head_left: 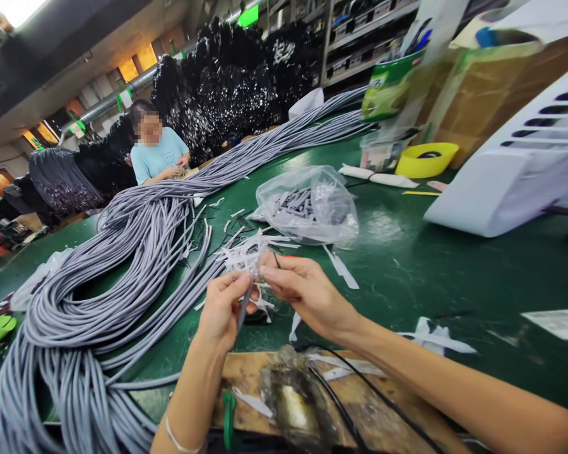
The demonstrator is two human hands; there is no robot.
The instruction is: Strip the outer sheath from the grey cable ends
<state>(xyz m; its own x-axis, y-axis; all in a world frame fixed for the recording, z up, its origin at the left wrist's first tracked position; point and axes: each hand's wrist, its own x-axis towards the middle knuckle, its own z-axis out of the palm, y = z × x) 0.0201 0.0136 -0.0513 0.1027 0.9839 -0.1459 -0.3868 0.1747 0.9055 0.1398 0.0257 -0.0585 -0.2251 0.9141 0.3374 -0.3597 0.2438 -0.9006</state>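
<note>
Across the glossy green desk (392, 277) in a cluttered workshop (76, 53), left fingers (236, 287) and right fingers (281, 279) pinched a slim, round grey cable (244, 309).

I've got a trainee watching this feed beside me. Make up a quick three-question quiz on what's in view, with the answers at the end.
1. Multiple choice: what does the person's left hand hold?
A) a green pouch
B) a gray cable
C) a yellow ring

2. True or false: the clear plastic bag, with gray pieces inside, rests on the green table.

3. Fill in: beyond the cable bundle, a co-worker wears a light ____ shirt.

Key: 1. B; 2. true; 3. blue.
</note>
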